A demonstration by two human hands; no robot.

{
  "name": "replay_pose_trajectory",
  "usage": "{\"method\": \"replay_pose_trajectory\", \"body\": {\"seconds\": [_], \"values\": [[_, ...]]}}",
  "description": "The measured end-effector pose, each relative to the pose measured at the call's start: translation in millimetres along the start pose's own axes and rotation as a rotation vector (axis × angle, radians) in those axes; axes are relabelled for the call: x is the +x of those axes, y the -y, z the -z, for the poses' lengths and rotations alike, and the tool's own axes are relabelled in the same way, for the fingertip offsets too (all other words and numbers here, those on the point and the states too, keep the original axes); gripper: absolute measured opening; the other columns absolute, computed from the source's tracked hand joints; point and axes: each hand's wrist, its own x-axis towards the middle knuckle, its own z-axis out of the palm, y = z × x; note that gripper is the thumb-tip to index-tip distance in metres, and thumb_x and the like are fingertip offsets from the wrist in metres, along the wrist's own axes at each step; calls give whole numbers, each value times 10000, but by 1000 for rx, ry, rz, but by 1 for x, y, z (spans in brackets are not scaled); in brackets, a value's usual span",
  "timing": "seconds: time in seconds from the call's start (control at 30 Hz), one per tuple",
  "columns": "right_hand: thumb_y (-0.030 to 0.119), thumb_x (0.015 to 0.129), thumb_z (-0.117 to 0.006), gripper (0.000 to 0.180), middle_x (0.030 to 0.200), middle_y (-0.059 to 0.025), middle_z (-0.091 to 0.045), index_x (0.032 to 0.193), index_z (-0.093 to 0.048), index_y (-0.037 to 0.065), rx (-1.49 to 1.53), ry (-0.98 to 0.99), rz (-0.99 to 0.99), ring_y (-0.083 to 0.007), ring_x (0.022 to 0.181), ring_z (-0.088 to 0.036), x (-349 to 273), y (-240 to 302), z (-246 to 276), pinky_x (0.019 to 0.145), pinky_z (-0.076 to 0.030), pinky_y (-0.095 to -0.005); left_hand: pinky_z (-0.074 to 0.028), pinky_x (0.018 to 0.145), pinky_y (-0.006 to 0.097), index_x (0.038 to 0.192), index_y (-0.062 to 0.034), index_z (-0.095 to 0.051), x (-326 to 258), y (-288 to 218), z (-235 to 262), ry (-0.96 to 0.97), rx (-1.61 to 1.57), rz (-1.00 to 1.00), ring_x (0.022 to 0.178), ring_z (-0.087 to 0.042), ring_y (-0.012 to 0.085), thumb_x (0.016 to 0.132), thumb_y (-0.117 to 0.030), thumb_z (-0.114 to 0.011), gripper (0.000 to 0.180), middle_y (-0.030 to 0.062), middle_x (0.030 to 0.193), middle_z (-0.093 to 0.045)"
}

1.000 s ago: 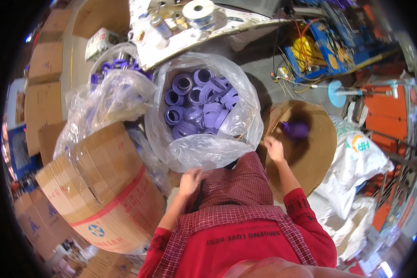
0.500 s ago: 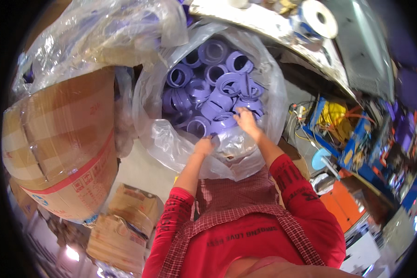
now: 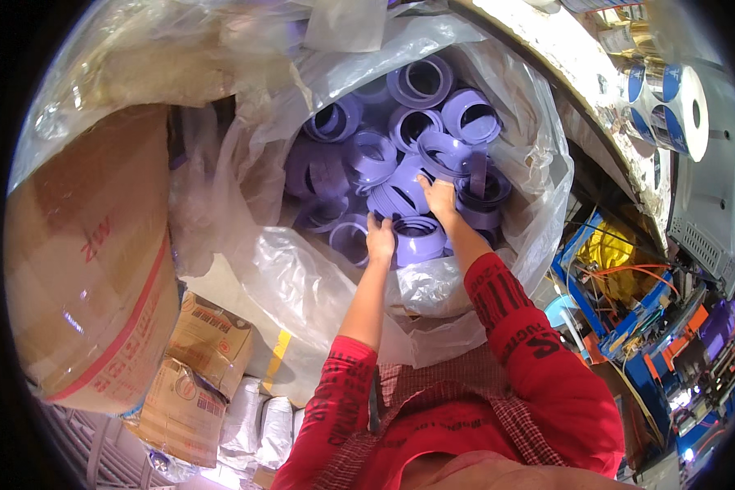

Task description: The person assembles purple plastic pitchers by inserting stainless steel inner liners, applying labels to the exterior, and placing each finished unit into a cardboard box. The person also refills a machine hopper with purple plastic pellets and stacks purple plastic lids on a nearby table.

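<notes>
Head view, looking down into an open clear plastic bag (image 3: 498,269) filled with purple plastic rings (image 3: 420,131). I read both of my hands as inside the bag mouth. My left hand (image 3: 380,239) lies on the near edge of the heap, fingers curled over the rim of one purple ring (image 3: 420,237), which sits just to its right and touching it; the grip looks closed on that rim, though the fingertips are partly hidden. My right hand (image 3: 439,198) is slightly farther in, fingers spread narrowly and pressed on a flat ring (image 3: 400,198) lying to its left. The near ring's opening faces up and toward me, so its axis runs roughly near-to-far. The left hand is the closer to it. A large taped cardboard box (image 3: 90,261) stands to the left, apart from the bag.
</notes>
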Motion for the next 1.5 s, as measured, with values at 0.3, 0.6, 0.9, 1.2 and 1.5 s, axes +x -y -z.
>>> {"method": "replay_pose_trajectory", "body": {"seconds": [0.3, 0.6, 0.9, 1.2, 1.5], "values": [[323, 928, -557, 390, 1095, -296, -613, 1136, -625, 0, -105, -250, 472, -413, 1093, -570, 59, -20, -12, 968, -430, -454, -261, 1133, 357, 1470, 89, -174, 63, -36, -18, -155, -220, 283, 1393, -318, 363, 840, -247, -660, 864, 291, 1508, -274], [512, 899, -508, 647, 1197, -326, -557, 1184, -578, -64, -278, 210, -11, -395, 1167, -534, 110, -16, -22, 1008, -397, -436, -423, 973, 420, 1409, -43, -430, 58, -12, -8, 239, -256, 485, 1087, -538, 281, 832, -465, -658, 750, 169, 1240, -520], [772, 814, -416, 1009, 1295, -345, -505, 1248, -523, -133, -304, 632, 26, -376, 1226, -519, 100, 4, 3, 1031, -390, -412, -318, 1062, 431, 1274, 10, -564, 14, -32, -8, 209, -462, 378, 1265, -420, 287, 745, -471, -760, 742, 168, 1308, -538], [778, 696, -593, 1045, 1267, -298, -560, 1278, -543, -88, -250, 800, 93, -373, 1215, -545, 88, 19, 60, 1039, -397, -394, -421, 1013, 428, 1360, -91, -462, 0, -37, 7, 409, -909, 462, 1190, -543, 239, 830, -495, -677, 700, 72, 1297, -566], [297, 702, -843, 420, 882, -48, -646, 954, -623, 44, 130, 1222, 128, -145, 811, -584, 37, 23, 114, 743, -448, -273, -474, 956, 398, 1211, 11, -570, -44, -50, 7, 400, -1071, 237, 1091, -600, 234, 870, -203, -676, 416, 107, 1188, -620]]}}
